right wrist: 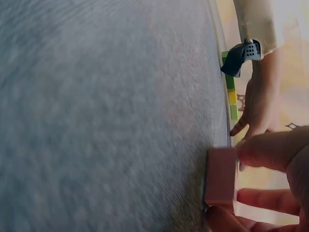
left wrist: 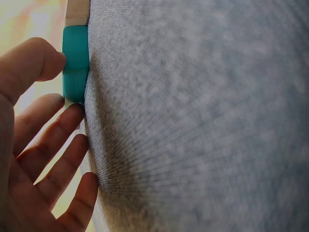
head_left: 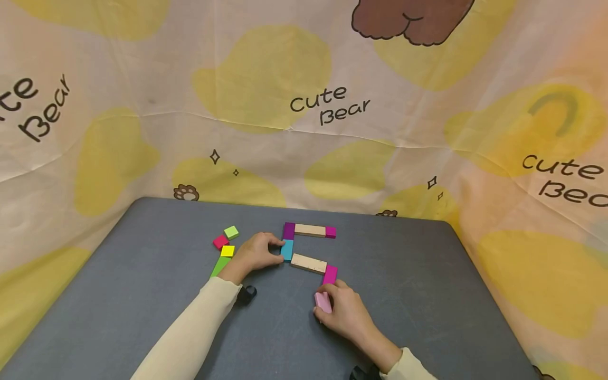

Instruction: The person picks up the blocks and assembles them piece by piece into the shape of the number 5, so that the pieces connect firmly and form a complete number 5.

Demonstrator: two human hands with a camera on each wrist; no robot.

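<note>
My left hand (head_left: 256,252) pinches a blue block (head_left: 287,250) with thumb and index finger, while its other fingers fan out in the left wrist view. That block lies end to end with a purple block (head_left: 288,230). A plain wooden block (head_left: 309,263) slants from near the blue block toward a magenta block (head_left: 330,274). Closer to me, my right hand (head_left: 349,311) holds a light pink block (head_left: 323,303) between thumb and fingers, its end close to the magenta one. The right wrist view shows this pink block (right wrist: 222,176) low at the table surface.
Another wooden block (head_left: 310,230) runs right from the purple block to a small magenta block (head_left: 331,232). Left of my left hand lie lime (head_left: 231,232), red (head_left: 220,242), yellow (head_left: 228,251) and green (head_left: 220,266) blocks. A patterned cloth (head_left: 266,105) surrounds the grey table (head_left: 418,295).
</note>
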